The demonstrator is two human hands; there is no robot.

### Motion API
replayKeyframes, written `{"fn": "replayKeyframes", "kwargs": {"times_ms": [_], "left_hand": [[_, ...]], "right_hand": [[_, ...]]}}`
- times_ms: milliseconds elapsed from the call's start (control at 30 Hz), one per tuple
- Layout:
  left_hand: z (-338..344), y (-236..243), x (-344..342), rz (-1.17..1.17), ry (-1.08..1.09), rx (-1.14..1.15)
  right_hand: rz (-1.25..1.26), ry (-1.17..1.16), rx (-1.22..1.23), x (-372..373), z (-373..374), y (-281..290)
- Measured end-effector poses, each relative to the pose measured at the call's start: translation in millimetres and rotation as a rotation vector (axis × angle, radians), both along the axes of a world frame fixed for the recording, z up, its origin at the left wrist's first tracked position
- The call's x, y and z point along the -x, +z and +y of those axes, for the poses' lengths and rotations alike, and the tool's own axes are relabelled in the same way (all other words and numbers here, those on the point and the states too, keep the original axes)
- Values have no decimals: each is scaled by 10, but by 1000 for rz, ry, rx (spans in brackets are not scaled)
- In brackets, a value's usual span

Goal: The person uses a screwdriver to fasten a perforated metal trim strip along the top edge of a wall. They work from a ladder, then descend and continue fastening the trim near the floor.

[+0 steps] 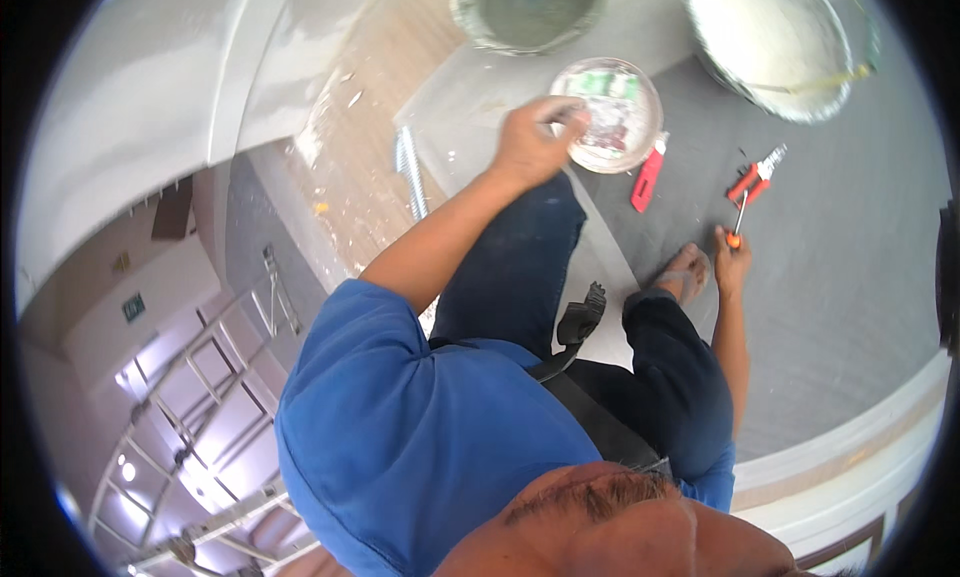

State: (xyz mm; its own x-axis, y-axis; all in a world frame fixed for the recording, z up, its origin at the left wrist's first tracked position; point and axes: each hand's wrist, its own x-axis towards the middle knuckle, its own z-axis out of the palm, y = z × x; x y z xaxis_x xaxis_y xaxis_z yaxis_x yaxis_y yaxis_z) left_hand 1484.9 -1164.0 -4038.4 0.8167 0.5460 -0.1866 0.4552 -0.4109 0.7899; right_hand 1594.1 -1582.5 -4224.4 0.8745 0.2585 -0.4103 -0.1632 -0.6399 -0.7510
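My left hand [538, 142] is curled over the near left edge of a round whitish tub or lid [648, 125] with green and dark red patches. Its thumb and fingers come together, but blur hides what they hold, if anything. Lower on the right, my right hand [733, 262] grips a screwdriver [736, 239] by its orange handle, the metal shaft pointing away from me. Just beyond the shaft lies a red-handled tool [749, 184] with a whitish, crusted head. Between my hands, a red utility knife [648, 180] rests on the grey floor beside the tub.
A bucket of grey liquid [530, 7] and a larger bucket with white contents [770, 32] stand at the far side. A threaded metal rod [410, 172] lies left of my knee. My sandalled foot [685, 274] is near my right hand. Metal ladders [205, 377] stand at left.
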Motion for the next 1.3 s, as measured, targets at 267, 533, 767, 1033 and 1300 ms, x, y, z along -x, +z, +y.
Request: {"fn": "replayKeyframes", "kwargs": {"times_ms": [267, 533, 767, 1033, 1300], "left_hand": [[1191, -1110, 3077, 802, 771, -195], [2675, -2095, 3854, 802, 744, -364], [3214, -2255, 3692, 696, 749, -337], [2213, -2066, 1837, 355, 407, -192], [1679, -1989, 1739, 355, -221, -443]], "right_hand": [[160, -170, -17, 632, 336, 237], [136, -118, -1, 541, 668, 167], [148, -154, 22, 367, 914, -103], [25, -206, 76, 209, 734, -427], [161, -431, 55, 177, 399, -202]]}}
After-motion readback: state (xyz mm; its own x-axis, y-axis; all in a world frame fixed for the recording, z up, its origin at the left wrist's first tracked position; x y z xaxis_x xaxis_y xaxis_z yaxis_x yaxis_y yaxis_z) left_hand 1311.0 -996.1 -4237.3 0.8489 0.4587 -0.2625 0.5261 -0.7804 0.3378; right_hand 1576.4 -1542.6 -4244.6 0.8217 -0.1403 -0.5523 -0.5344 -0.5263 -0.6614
